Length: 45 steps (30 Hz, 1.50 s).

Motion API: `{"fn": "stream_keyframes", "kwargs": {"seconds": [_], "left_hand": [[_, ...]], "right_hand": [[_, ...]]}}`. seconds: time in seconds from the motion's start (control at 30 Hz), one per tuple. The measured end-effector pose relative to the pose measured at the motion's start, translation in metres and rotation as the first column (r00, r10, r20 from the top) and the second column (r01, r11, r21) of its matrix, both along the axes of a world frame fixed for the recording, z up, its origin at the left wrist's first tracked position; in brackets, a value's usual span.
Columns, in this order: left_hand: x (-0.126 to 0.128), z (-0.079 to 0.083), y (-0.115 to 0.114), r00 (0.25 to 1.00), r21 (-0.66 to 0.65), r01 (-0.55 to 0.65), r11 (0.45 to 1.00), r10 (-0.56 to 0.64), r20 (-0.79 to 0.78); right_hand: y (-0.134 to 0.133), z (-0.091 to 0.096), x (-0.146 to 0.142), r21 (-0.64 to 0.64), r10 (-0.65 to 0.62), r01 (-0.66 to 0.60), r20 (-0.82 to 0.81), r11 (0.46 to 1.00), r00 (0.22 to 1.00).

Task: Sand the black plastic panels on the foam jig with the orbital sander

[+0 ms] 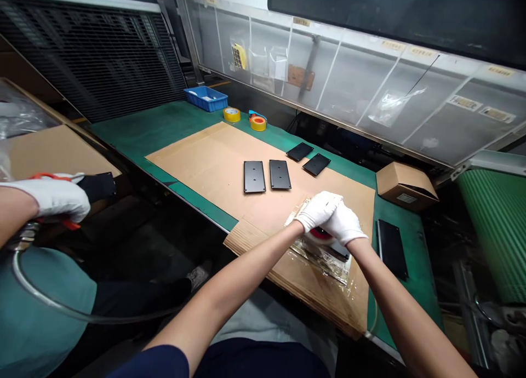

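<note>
A green-matted counter (193,127) stands before a clear plastic curtain (329,76), its small labels unreadable. On it lie a cardboard sheet (213,172), four black plates (255,176) on that sheet, and a fifth black plate (392,249) on the mat. Beyond sit one blue crate (205,98), two tape rolls (232,114), and a cardboard box (405,186). The white-gloved left hand (316,211) and right hand (344,222) meet over clear plastic film (324,260) near the sheet's front edge, fingers (329,202) curled; whether they grip, I cannot tell. A co-worker's gloved hand (55,200) holds red-handled scissors (49,176) at left.
</note>
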<state>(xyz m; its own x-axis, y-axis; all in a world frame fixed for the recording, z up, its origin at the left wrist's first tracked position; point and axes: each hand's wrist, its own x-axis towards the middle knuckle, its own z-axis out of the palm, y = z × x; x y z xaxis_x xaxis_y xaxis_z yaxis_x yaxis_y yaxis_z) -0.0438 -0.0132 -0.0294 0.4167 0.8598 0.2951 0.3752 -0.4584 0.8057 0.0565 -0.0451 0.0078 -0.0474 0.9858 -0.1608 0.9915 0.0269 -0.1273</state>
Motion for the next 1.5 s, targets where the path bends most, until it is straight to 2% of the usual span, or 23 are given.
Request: {"fn": "stream_keyframes", "kwargs": {"seconds": [0.1, 0.17, 0.27, 0.37, 0.43, 0.53, 0.63, 0.7, 0.77, 0.87, 0.97, 1.1, 1.27, 1.4, 1.5], "left_hand": [[-0.014, -0.007, -0.001, 0.995, -0.072, -0.047, 0.996, 0.053, 0.084], [-0.036, -0.018, -0.003, 0.970, -0.132, -0.151, 0.980, 0.173, 0.173], [-0.079, -0.041, -0.003, 0.896, -0.213, -0.372, 0.904, 0.409, 0.174], [-0.110, -0.062, -0.001, 0.837, -0.253, -0.500, 0.828, 0.537, 0.106], [-0.120, -0.070, 0.000, 0.829, -0.240, -0.515, 0.823, 0.549, 0.103], [-0.128, -0.076, -0.003, 0.821, -0.148, -0.556, 0.818, 0.569, 0.055], [-0.141, -0.082, -0.011, 0.788, -0.003, -0.612, 0.791, 0.610, -0.087], [-0.150, -0.087, -0.016, 0.758, 0.108, -0.619, 0.778, 0.628, -0.176], [-0.155, -0.092, -0.021, 0.737, 0.204, -0.602, 0.772, 0.636, -0.229], [-0.155, -0.097, -0.024, 0.738, 0.277, -0.563, 0.778, 0.625, -0.256], [-0.153, -0.099, -0.024, 0.746, 0.301, -0.534, 0.790, 0.608, -0.271], [-0.155, -0.103, -0.025, 0.754, 0.311, -0.524, 0.793, 0.602, -0.262], [-0.157, -0.106, -0.025, 0.753, 0.308, -0.531, 0.789, 0.607, -0.256], [-0.156, -0.105, -0.024, 0.749, 0.314, -0.528, 0.789, 0.606, -0.266], [-0.157, -0.104, -0.024, 0.750, 0.312, -0.521, 0.794, 0.601, -0.277]], "right_hand": [[0.001, -0.001, 0.002, -0.002, 0.062, -0.062, -0.026, 0.998, 0.998], [0.000, -0.001, 0.007, 0.001, 0.015, -0.015, 0.015, 1.000, 1.000], [-0.005, 0.000, 0.015, 0.006, -0.049, 0.049, 0.081, 0.999, 0.996], [-0.010, 0.001, 0.017, 0.000, 0.018, -0.018, 0.054, 1.000, 0.998], [-0.011, 0.001, 0.014, -0.001, 0.002, -0.002, 0.060, 1.000, 0.998], [-0.007, 0.001, 0.009, -0.005, -0.043, 0.044, 0.087, 0.999, 0.995], [-0.005, 0.000, 0.005, 0.007, 0.053, -0.053, 0.037, 0.999, 0.998], [-0.004, -0.001, 0.003, 0.024, 0.074, -0.075, 0.028, 0.997, 0.997], [-0.003, -0.001, 0.001, 0.031, 0.032, -0.034, 0.058, 0.999, 0.998], [-0.004, 0.000, -0.004, 0.012, 0.047, -0.048, 0.069, 0.999, 0.997], [-0.005, 0.001, -0.008, 0.002, 0.117, -0.117, 0.034, 0.993, 0.993], [-0.006, 0.002, -0.005, 0.038, 0.002, -0.005, 0.074, 0.999, 0.997], [-0.019, -0.001, 0.004, 0.013, 0.071, -0.072, 0.046, 0.997, 0.996], [-0.022, 0.001, 0.007, 0.029, -0.060, 0.058, 0.098, 0.998, 0.993], [-0.023, 0.002, 0.008, 0.010, -0.027, 0.026, 0.084, 1.000, 0.996]]}}
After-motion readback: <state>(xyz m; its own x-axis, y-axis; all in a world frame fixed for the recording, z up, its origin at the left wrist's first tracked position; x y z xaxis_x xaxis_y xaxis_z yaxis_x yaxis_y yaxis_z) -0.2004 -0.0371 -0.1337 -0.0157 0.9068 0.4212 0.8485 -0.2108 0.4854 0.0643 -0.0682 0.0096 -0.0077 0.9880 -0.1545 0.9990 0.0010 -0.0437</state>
